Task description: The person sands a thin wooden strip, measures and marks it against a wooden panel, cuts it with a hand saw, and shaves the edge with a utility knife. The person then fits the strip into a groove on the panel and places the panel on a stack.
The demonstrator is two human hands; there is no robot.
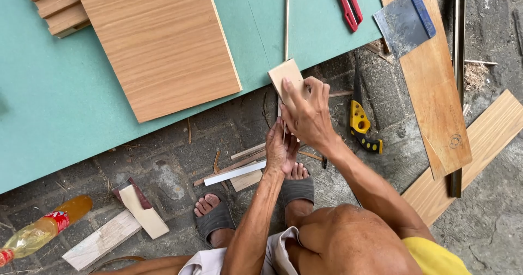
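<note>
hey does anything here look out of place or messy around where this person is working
Yes. A plastic bottle of amber liquid lies on its side on the paving at lower left, among wood offcuts. A hand saw lies loose on the ground beside the right hand, blade partly hidden. Splinters litter the stones.

Bare green board [65, 106] is left open along its left part and near its lower edge, so a hand could be passed there. The middle of the board is taken up by a big wooden panel [160, 40], with a stack of wood strips [54, 5] at its top left corner. A thin stick [286, 19] and a red knife [347, 2] are laid near the board's right edge. Beside that edge, the ground is blocked by a long plank [436, 106], a scraper [404, 21] and a yellow saw [360, 119]. Below the board, the ground is littered with wood scraps [239, 171], offcuts [117, 228] and a bottle [41, 231].
</note>
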